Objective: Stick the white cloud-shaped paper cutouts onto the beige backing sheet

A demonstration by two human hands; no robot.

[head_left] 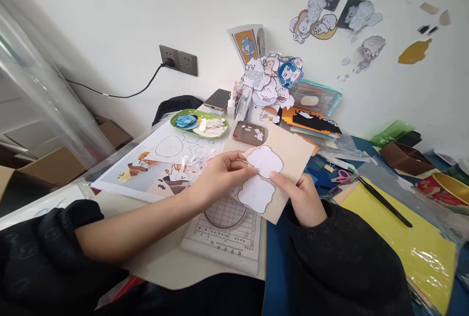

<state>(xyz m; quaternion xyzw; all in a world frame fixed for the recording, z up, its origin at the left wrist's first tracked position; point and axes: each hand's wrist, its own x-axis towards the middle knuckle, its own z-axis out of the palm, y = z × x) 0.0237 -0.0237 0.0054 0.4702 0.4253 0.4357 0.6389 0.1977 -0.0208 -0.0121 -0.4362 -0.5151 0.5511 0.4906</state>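
Observation:
Raised over the table is a cream sheet (295,147), tilted, with two white cloud-shaped paper cutouts lying on it. The upper cutout (266,156) and the lower cutout (256,195) have dark outlines and nearly touch. My left hand (225,172) pinches the sheet's left side, its thumb on the cutouts' left edges. On the right side my right hand (306,199) grips the sheet, thumb on top beside the upper cutout and fingers hidden behind. Underneath, a printed form pad (223,245) bears a round, gridded piece (224,212), partly covered by the sheet.
A green tray (224,133) holds blue and white pieces. Left lie printed drawings (126,169). Behind stand pens (244,103) and character cutouts (266,94). Right are pink-handled scissors (343,176) and black tweezers (384,202) over a yellow sheet (410,247).

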